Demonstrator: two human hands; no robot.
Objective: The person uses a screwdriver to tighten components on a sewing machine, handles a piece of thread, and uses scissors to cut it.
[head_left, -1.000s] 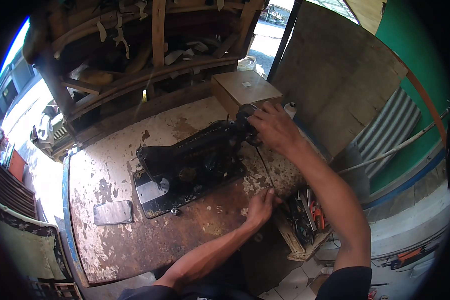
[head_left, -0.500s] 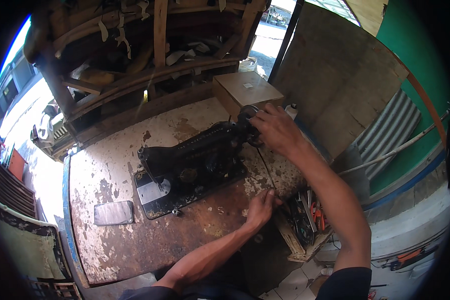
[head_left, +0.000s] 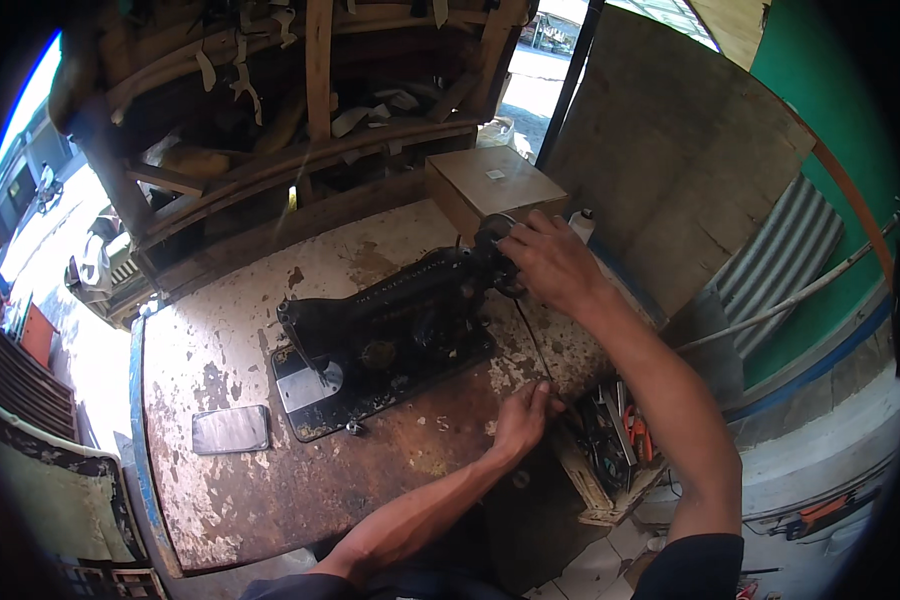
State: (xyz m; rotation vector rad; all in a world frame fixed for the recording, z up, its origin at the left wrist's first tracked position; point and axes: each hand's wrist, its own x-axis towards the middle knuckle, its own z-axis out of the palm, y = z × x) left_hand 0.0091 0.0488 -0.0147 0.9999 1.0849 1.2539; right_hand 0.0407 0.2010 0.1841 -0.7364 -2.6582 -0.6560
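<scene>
A black sewing machine (head_left: 380, 340) stands on the worn, paint-flaked tabletop (head_left: 360, 490). At its right end, the fingers of my right hand (head_left: 555, 265) curl over the handwheel (head_left: 492, 232). A thin dark drive belt (head_left: 532, 335) runs from the wheel down toward the table's near right edge. There my left hand (head_left: 522, 418) pinches the belt between thumb and fingers; the fingertips are partly hidden. Left of the machine's metal needle plate (head_left: 310, 385), a phone (head_left: 230, 429) lies flat.
An open wooden drawer (head_left: 595, 490) with tools, one with orange handles (head_left: 637, 432), sits by my right forearm. Behind the machine are a cardboard box (head_left: 495, 180) and a small white bottle (head_left: 582, 222). A wooden rack (head_left: 320, 70) stands at the back, a plywood sheet (head_left: 660, 150) at right.
Both hands stay nearly where they were, on the handwheel and the belt. The view has shifted slightly. A distant figure has come into sight on the street at far left.
</scene>
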